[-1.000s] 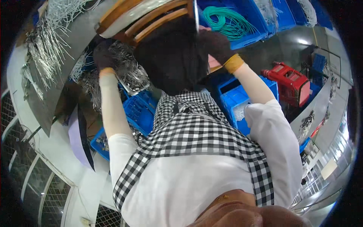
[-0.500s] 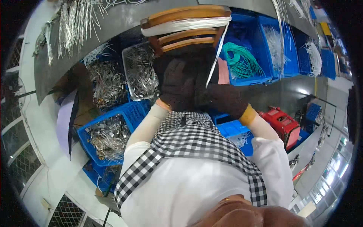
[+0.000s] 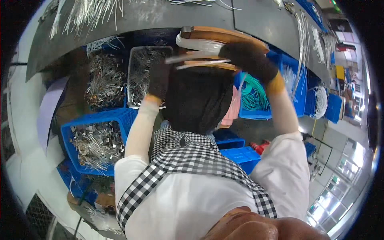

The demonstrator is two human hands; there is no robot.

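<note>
In front of me stands a wooden chair [image 3: 228,35] with a black cloth-like covering [image 3: 198,100] over its seat. White strapping [image 3: 198,45] is wound round the top rail of its backrest. Blurred white strips [image 3: 200,64] cross the slats below. My right hand [image 3: 252,60], in a dark glove with a yellow cuff, is at the right end of the top rail, fingers curled; what they hold is hidden. My left hand [image 3: 159,82], also dark-gloved, is left of the backrest near the strips' left end, its fingers smeared by motion.
Blue crates [image 3: 128,120] and a grey bin [image 3: 130,80] of wire pieces stand to the left. Green cable coils [image 3: 254,94] lie in a blue crate on the right. Beyond runs a grey worktable [image 3: 168,16] with wire bundles. Pink cloth [image 3: 232,108] hangs beside the chair.
Both hands have left the black seat covering. My right hand has moved up and right to the top rail, my left hand up and left. The view has shifted, showing more worktable.
</note>
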